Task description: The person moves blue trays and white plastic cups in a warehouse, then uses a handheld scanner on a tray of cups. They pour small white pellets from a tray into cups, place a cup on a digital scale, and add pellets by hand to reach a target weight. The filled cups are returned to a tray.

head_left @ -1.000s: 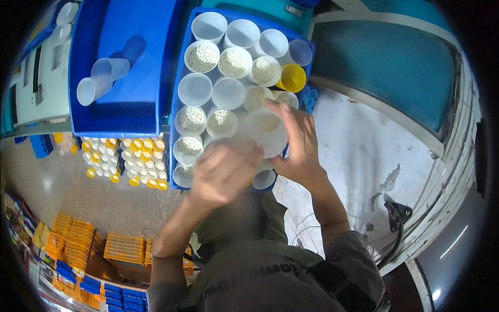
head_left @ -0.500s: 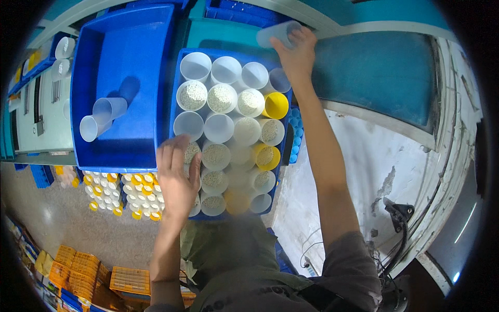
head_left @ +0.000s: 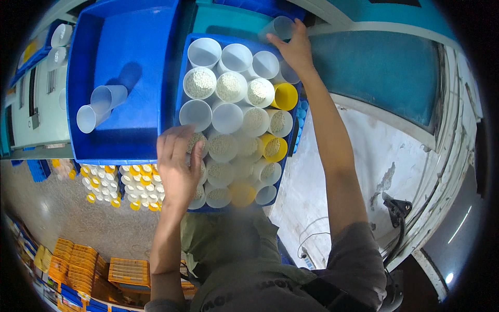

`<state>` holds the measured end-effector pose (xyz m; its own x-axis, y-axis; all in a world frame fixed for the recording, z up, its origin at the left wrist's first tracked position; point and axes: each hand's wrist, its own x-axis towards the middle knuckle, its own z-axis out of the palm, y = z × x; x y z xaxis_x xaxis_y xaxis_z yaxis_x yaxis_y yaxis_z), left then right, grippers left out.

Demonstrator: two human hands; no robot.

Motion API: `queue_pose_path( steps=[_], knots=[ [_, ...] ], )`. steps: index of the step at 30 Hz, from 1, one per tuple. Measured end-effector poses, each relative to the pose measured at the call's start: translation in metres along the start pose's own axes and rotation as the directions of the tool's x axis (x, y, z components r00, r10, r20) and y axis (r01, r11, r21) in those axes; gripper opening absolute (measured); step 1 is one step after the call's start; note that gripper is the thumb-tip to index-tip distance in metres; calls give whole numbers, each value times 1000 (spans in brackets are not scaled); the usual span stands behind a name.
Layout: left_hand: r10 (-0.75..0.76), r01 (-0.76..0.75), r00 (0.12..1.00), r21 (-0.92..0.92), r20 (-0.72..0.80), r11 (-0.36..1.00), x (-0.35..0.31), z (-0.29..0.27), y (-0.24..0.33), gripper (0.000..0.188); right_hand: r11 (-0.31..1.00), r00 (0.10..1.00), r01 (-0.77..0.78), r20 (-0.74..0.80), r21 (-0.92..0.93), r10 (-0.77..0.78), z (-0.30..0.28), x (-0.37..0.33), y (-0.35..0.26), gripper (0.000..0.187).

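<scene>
In my right hand (head_left: 296, 48) is a translucent white cup (head_left: 282, 27), gripped by its side beyond the far right corner of a blue crate (head_left: 182, 49). Its mouth faces up toward me, and it looks to hold nothing. Rows of cups fill the crate, mostly white with a few yellow. Some contain small white pellets (head_left: 200, 83); others, such as one white cup (head_left: 196, 115), look bare inside. At the crate's left edge, my left hand (head_left: 178, 161) has its thumb apart from its fingers, next to a pellet-filled cup (head_left: 197, 145). Its fingertips partly cover the crate's side.
A larger blue tray (head_left: 117, 57) sits left of the crate, with two translucent cups (head_left: 108, 98) lying in it. Below left, on the floor, stand more groups of white and yellow cups (head_left: 140, 182). Orange baskets (head_left: 127, 270) are stacked farther back, and a black clamp (head_left: 397, 209) is at right.
The cup in my right hand has turned from lying sideways to mouth up. My left hand stays by the crate's left edge. The whole view has shifted slightly.
</scene>
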<state>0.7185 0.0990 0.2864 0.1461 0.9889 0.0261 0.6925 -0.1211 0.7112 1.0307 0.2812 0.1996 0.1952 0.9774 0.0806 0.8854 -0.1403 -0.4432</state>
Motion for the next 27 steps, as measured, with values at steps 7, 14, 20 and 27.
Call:
queue_pose_path(
  steps=[7, 14, 20, 27],
  knots=[
    [32, -38, 998, 116, 56, 993, -17, -11, -22, 55, 980, 992, -13, -123, 198, 38, -55, -105, -13, 60],
    [58, -111, 954, 168, 293, 980, -17, 17, -28, 85, 999, 1000, 8, 15, 48, -9, -50, -200, -29, 52],
    [154, -182, 960, 103, 235, 978, -17, 18, -34, 81, 988, 995, 103, 26, -111, -101, -37, -204, -31, 49],
    [165, -189, 965, 103, 206, 977, -16, 21, -34, 78, 989, 995, 102, 7, -102, -102, -38, -203, -34, 45]
  ],
)
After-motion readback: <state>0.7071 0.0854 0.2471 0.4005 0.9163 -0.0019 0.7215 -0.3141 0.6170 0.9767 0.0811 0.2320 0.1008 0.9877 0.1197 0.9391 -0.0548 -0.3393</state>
